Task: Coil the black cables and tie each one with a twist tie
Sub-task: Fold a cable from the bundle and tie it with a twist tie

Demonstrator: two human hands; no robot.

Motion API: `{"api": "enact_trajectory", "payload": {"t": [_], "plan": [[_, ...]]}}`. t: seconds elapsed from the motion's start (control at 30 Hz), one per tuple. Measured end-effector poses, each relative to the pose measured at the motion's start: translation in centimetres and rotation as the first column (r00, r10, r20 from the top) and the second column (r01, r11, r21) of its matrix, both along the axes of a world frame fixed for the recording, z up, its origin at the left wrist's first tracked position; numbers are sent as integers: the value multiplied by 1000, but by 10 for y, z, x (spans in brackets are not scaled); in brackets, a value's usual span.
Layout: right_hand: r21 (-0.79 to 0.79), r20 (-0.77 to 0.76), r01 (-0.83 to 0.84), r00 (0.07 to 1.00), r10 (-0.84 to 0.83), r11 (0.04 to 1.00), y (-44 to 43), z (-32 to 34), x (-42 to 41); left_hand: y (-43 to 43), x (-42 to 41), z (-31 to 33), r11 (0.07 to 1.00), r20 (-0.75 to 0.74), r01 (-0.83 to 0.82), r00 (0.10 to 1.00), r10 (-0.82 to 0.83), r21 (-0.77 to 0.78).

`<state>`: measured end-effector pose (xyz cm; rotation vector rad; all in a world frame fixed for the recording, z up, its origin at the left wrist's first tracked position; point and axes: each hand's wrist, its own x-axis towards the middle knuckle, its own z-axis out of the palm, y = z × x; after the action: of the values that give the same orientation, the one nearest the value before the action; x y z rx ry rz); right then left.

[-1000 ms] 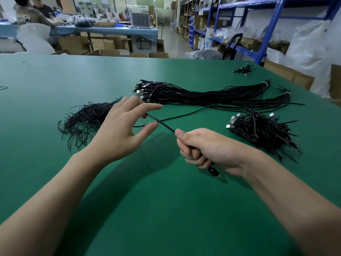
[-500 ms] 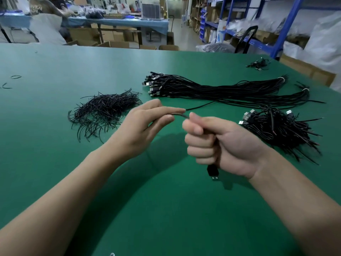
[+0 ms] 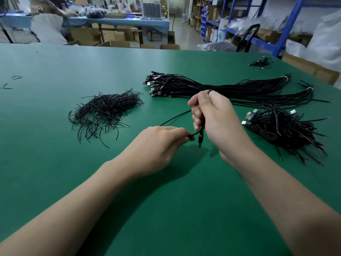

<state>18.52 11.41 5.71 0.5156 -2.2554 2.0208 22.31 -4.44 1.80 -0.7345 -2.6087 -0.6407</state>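
Note:
My right hand is raised above the green table, fist closed around a black cable. The cable's plug hangs below the fist and a small loop shows above it. My left hand pinches the same cable just left of the plug, and the cable runs back from there toward the long bundle. A loose heap of black twist ties lies to the left. A long bundle of straight black cables stretches behind my hands. A pile of coiled cables sits at the right.
A small cable clump lies at the far right corner. A few stray ties lie far left. Beyond the table's far edge are blue shelving, cardboard boxes and a person seated at another table.
My right hand has lifted and turned upright with the cable, plug now hanging below it. My left hand dropped lower and closed its pinch on the cable beside the plug.

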Motion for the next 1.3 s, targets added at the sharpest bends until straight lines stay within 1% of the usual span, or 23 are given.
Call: {"api": "enact_trajectory", "payload": {"t": [0.07, 0.17, 0.23, 0.27, 0.3, 0.33, 0.37, 0.4, 0.47, 0.53, 0.57, 0.6, 0.63, 0.7, 0.8, 0.87, 0.9, 0.97, 1.07, 1.13, 1.2, 1.27, 1.3], "plan": [[165, -144, 89, 987, -65, 982, 5, -5, -2, 1, 2, 5, 1000, -87, -15, 996, 15, -5], [356, -270, 105, 963, -5, 929, 10, -12, -1, -2, 4, 12, 999, -231, -41, 972, 37, -11], [486, -276, 68, 958, 79, 871, 12, -16, 1, -9, 1, 16, 997, -301, -57, 951, 68, 46], [529, -257, 34, 959, 122, 848, 13, -16, 1, -13, -1, 18, 994, -309, -56, 947, 84, 98], [532, -210, -27, 964, 163, 846, 13, -16, 1, -16, -2, 20, 987, -309, -50, 946, 97, 156], [484, -122, -128, 970, 211, 866, 13, -16, 1, -18, -3, 22, 976, -309, -46, 944, 112, 213], [391, -6, -254, 961, 278, 885, 14, -15, 2, -19, -4, 24, 962, -302, -43, 945, 126, 268], [277, 113, -380, 925, 363, 883, 14, -13, 3, -19, -4, 24, 948, -287, -40, 948, 135, 317], [40, 288, -575, 790, 541, 817, 14, -13, 6, -19, -5, 24, 918, -230, -29, 964, 130, 396], [-177, 350, -677, 635, 688, 714, 15, -14, 9, -18, -7, 21, 873, -138, -15, 986, 94, 488], [-265, 343, -696, 579, 740, 668, 16, -15, 11, -17, -7, 19, 842, -85, -7, 994, 63, 540], [-338, 320, -697, 547, 773, 633, 17, -15, 12, -14, -8, 17, 813, -39, 3, 999, 24, 582], [-401, 286, -681, 542, 790, 612, 18, -15, 14, -11, -7, 14, 791, 5, 15, 1000, -22, 612], [-518, 206, -605, 598, 775, 604, 17, -11, 14, -4, -8, 8, 789, 75, 24, 993, -88, 614], [-646, 150, -407, 762, 630, 646, 11, -7, 12, 5, -7, -3, 874, 152, 36, 981, -125, 484], [-661, 168, -265, 860, 483, 702, 8, -9, 10, 14, -5, -6, 926, 177, 20, 980, -93, 376], [-649, 171, -217, 892, 418, 729, 8, -12, 8, 17, -5, -7, 944, 173, 9, 982, -70, 331], [-573, 119, -192, 942, 313, 797, 8, -17, 6, 20, -5, -10, 967, 161, 4, 986, -46, 253], [-322, -54, -126, 992, 115, 938, 9, -23, 1, 18, -3, -10, 987, 110, 9, 994, -27, 158], [-119, -155, -66, 987, 47, 991, 11, -28, 0, 17, -1, -7, 992, 37, -12, 999, 7, 123], [134, -272, 39, 962, -1, 990, 13, -34, 1, 16, 1, -2, 997, -66, -41, 997, 45, 59], [369, -387, 167, 922, -12, 914, 15, -38, 1, 12, 1, 3, 997, -180, -68, 981, 72, 28], [434, -407, 199, 913, -7, 879, 17, -38, 0, 8, 1, 6, 996, -229, -80, 970, 86, 38]]}}
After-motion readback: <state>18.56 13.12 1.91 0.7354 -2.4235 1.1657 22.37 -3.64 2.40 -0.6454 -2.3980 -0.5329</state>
